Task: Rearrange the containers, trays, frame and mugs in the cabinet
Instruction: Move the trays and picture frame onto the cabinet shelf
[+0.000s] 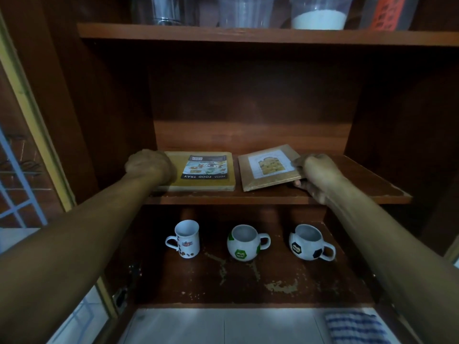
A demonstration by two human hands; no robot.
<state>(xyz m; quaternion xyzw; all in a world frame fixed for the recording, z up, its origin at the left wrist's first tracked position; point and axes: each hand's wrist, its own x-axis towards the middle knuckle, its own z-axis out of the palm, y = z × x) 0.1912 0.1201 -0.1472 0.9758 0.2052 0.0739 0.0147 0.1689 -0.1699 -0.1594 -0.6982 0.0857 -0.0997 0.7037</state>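
Right now the frame (269, 167) lies flat on the middle shelf (360, 184), skewed to the shelf edge, just beside the food tray pack (203, 171).

- Your right hand (316, 173) pinches the frame's right edge, fingers on top and thumb tip under it.
- Your left hand (149, 165) is curled over the tray pack's left edge and looks to grip it.
- Frame: likely stiff and light, and possibly glazed, so treat it as fragile. An edge pinch will let it swing, so a hold nearer mid-edge would be steadier.
- Tray pack: flat, and it looks rigid and light. Its printed label may be slick, so take it by the edges.
- Lower shelf: a tall mug (186, 238), a green ball mug (243, 242) and a black ball mug (308, 242), all upright and well apart.
- Top shelf (248, 34): clear containers (319, 13), one holding white powder.
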